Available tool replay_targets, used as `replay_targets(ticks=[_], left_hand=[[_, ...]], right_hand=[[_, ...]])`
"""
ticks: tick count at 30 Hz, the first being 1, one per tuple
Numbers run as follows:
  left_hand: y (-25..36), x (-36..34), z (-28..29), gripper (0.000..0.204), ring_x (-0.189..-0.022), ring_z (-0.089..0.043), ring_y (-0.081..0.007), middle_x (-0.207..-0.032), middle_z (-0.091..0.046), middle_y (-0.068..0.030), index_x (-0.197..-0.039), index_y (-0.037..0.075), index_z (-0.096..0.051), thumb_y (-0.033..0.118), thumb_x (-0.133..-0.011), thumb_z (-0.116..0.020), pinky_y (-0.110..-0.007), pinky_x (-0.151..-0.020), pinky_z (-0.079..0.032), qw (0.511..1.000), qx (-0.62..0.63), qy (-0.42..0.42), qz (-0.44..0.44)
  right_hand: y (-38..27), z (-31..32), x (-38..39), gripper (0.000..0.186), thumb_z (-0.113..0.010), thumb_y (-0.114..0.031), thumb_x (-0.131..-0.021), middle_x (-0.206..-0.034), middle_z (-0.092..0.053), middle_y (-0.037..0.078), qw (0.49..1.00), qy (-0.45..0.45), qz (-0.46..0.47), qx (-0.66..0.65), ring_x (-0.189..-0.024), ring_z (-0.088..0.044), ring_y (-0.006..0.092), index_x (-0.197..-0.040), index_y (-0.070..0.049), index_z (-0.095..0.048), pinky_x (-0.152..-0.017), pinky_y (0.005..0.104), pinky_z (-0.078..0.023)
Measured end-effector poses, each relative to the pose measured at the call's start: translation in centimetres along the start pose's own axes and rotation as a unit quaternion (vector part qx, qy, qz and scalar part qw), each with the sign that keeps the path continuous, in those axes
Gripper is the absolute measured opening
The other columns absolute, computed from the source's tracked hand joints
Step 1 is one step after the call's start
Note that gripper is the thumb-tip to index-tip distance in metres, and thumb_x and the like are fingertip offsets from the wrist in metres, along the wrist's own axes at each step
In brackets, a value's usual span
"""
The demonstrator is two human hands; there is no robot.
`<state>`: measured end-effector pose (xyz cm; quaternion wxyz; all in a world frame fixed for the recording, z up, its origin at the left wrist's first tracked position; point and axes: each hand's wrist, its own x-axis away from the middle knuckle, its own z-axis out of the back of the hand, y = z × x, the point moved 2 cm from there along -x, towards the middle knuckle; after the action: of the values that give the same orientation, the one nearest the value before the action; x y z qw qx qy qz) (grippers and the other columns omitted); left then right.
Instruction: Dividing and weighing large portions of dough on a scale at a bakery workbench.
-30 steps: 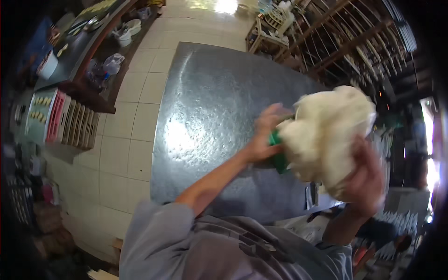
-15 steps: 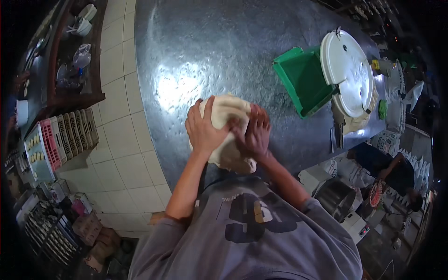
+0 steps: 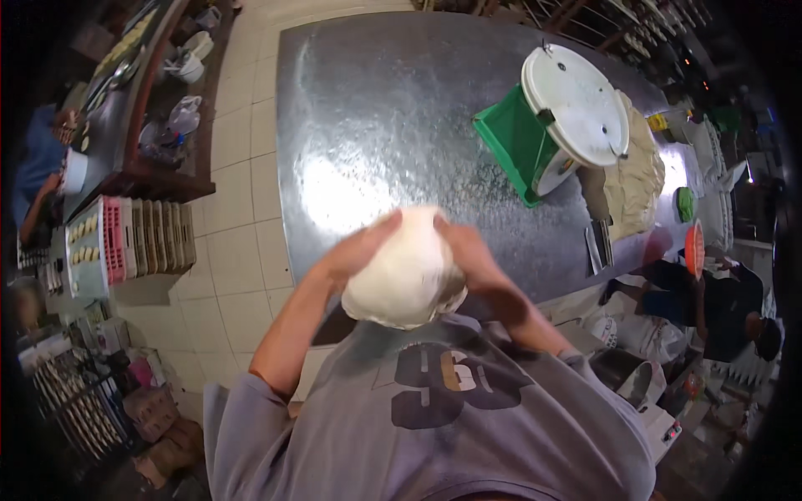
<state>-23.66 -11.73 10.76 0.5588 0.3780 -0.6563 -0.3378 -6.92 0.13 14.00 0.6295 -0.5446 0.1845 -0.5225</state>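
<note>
A large pale lump of dough point(image 3: 399, 280) is held up close to my chest, over the near edge of the dark metal table point(image 3: 376, 108). My left hand point(image 3: 368, 246) grips its left side, and my right hand point(image 3: 464, 250) grips its right side. Both hands are blurred, and their fingers are partly hidden behind the dough. The dough hangs in a smooth, rounded shape with a ragged lower rim.
A green scale point(image 3: 511, 146) with a round white pan point(image 3: 581, 104) stands right of the dough. Past it lie a tan sack point(image 3: 639, 171) and a flat metal blade point(image 3: 596, 247). Crates point(image 3: 154, 238) stand left. One person point(image 3: 727, 305) is at right, another point(image 3: 42, 167) far left.
Both hands have lifted the dough off the table and brought it toward my chest. Before, they were pressing and folding it on the tabletop. The view has shifted too.
</note>
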Motion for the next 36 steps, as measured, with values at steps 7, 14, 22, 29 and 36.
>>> replay_targets(ticks=[7, 14, 22, 29, 36], left_hand=[[19.3, 9.0, 1.8, 0.037, -0.047, -0.055, -0.0129, -0.066, -0.065, -0.0021, -0.093, 0.003, -0.069, 0.039, -0.083, -0.073, -0.024, -0.047, -0.046, 0.854, -0.254, 0.17, -0.422], [-7.1, 5.0, -0.5, 0.036, -0.056, -0.059, -0.0209, -0.069, -0.066, -0.0091, -0.088, -0.002, -0.069, 0.032, -0.079, -0.072, -0.031, -0.051, -0.046, 0.889, -0.173, 0.279, -0.32], [-7.6, 2.9, 4.1, 0.063, -0.05, -0.054, -0.0253, -0.056, -0.059, -0.0106, -0.069, -0.001, -0.064, 0.061, -0.081, -0.061, -0.036, -0.054, -0.046, 0.86, -0.414, 0.287, 0.087], [0.7, -6.4, 9.5, 0.071, -0.098, -0.063, -0.0277, -0.115, -0.059, -0.0181, -0.126, 0.004, -0.055, 0.056, -0.078, -0.068, -0.037, -0.082, -0.05, 0.944, -0.2, 0.226, -0.129], [0.1, -14.1, 3.7, 0.084, -0.115, -0.054, -0.0355, -0.124, -0.055, -0.0259, -0.126, -0.004, -0.054, 0.058, -0.072, -0.071, -0.045, -0.094, -0.047, 0.941, -0.289, -0.152, 0.093]], right_hand=[[-15.0, 2.8, 6.0, 0.032, -0.056, -0.028, -0.093, -0.069, -0.057, 0.005, 0.9, 0.106, 0.42, -0.045, -0.062, -0.048, 0.0151, -0.076, -0.001, -0.063, -0.058, 0.0303, -0.041], [6.2, -3.6, 7.5, 0.022, -0.049, -0.018, -0.088, -0.086, -0.063, 0.014, 0.903, 0.125, 0.332, 0.243, -0.077, -0.053, 0.0323, -0.087, -0.002, -0.064, -0.077, 0.0426, -0.042], [6.7, -1.7, 0.2, 0.037, -0.055, -0.036, -0.093, -0.087, -0.062, 0.008, 0.911, -0.356, 0.021, 0.209, -0.072, -0.055, 0.0169, -0.103, -0.002, -0.064, -0.066, 0.0317, -0.046], [5.6, -1.9, 2.3, 0.073, -0.061, -0.023, -0.093, -0.149, -0.025, 0.026, 0.956, 0.185, 0.094, -0.209, -0.139, -0.025, 0.034, -0.149, -0.004, -0.017, -0.106, 0.0402, -0.035], [11.8, -6.6, 1.7, 0.08, -0.062, -0.041, -0.091, -0.13, -0.046, 0.023, 0.915, 0.086, -0.126, -0.374, -0.11, -0.054, 0.027, -0.144, 0.004, -0.021, -0.09, 0.0319, -0.047]])
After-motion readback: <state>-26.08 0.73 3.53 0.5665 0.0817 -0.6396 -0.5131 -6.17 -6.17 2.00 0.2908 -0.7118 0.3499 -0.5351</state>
